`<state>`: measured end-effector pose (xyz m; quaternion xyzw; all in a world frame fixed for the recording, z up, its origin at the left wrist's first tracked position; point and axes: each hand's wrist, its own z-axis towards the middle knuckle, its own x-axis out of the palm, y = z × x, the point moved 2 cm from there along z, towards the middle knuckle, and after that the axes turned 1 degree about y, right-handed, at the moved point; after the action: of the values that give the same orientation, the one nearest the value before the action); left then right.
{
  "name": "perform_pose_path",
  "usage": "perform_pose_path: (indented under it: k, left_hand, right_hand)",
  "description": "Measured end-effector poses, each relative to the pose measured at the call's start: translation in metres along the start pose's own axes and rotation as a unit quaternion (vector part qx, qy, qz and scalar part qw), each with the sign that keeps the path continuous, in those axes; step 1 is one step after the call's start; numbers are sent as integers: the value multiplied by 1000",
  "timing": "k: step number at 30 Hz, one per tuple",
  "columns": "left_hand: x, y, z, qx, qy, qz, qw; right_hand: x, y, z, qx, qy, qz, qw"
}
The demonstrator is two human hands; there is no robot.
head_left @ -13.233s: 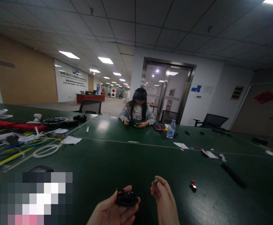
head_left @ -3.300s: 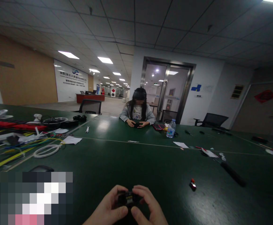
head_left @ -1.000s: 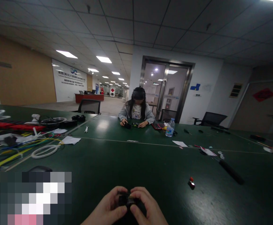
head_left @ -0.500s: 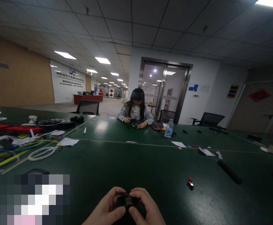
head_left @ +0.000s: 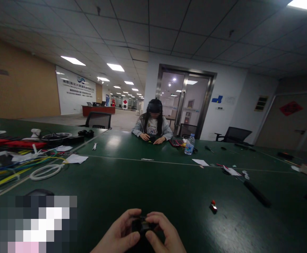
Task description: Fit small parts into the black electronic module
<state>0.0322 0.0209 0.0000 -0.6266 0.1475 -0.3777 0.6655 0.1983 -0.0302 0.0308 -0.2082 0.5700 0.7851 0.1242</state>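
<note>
Between my two hands, low in the head view, is a small dark device (head_left: 144, 226) with a black body; its exact kind is too dark to make out. My left hand (head_left: 124, 230) grips its left side, thumb on the near face and fingers curled over the far edge. From the right, my right hand (head_left: 165, 230) grips it the same way. Its underside is hidden by my palms. A small red-and-black object (head_left: 213, 206) with a shiny face lies on the green table (head_left: 103, 189) to the right of my hands.
Across the table sits a person (head_left: 153, 123), hands around a dark object. A water bottle (head_left: 189, 144) stands near them. Cables (head_left: 46, 172) and papers (head_left: 76, 159) lie left. A black-handled tool (head_left: 257, 193) lies right, a wrench (head_left: 94, 146) farther back.
Both hands stay closed around the dark device, with only slight finger shifts. The view has moved a little. The person opposite has tilted their dark object slightly.
</note>
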Motion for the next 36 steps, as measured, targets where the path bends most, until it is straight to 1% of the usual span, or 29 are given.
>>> perform_pose_path:
  k: [3, 9, 13, 16, 20, 24, 30, 36]
  left_hand:
    - [1, -2, -2, -10, -13, 0, 1000]
    - [-1, 3, 0, -13, -6, -4, 1000]
    - [-2, 4, 1, -5, 9, -3, 1000]
    - [0, 1, 1, -4, 15, -2, 1000]
    - [3, -3, 0, -12, 7, 6, 1000]
    - [6, -6, 0, -4, 9, 1, 1000]
    - [11, -13, -2, -24, -1, -11, 1000]
    - [8, -10, -2, -20, 6, -21, 1000]
  right_hand:
    - [-1, 3, 0, 7, 0, 5, 1000]
    - [0, 3, -1, 28, 2, 7, 1000]
    - [-1, 2, 0, 9, 4, 7, 1000]
    - [-2, 4, -1, 11, 5, 3, 1000]
    - [-3, 7, -1, 24, 12, -1, 1000]
    - [-3, 8, -1, 28, 10, 4, 1000]
    - [-2, 5, -1, 29, 15, 5, 999]
    - [-2, 5, -1, 19, 8, 5, 1000]
